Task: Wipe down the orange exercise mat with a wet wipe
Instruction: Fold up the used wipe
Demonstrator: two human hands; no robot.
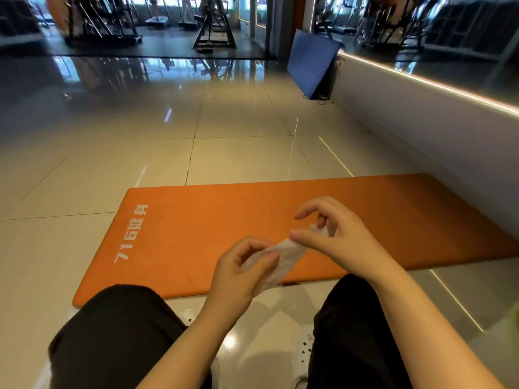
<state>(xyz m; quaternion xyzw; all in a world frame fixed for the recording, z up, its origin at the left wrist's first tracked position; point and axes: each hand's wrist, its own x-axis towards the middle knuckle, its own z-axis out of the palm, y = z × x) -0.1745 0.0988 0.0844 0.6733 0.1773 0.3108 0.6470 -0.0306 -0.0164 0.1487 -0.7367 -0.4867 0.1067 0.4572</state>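
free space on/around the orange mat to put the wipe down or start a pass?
Orange mat is bare from the white lettering to both hands. Its right end by the white wall is bare too. Floor tiles beyond its far edge are open. Crowded: the near edge, where left hand and right hand hold the wet wipe above the knees.

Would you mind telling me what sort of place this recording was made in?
Most likely a gym: weight racks and frames stand at the back, an orange exercise mat with white lettering lies on the glossy tiled floor, and a blue mat leans against the wall.
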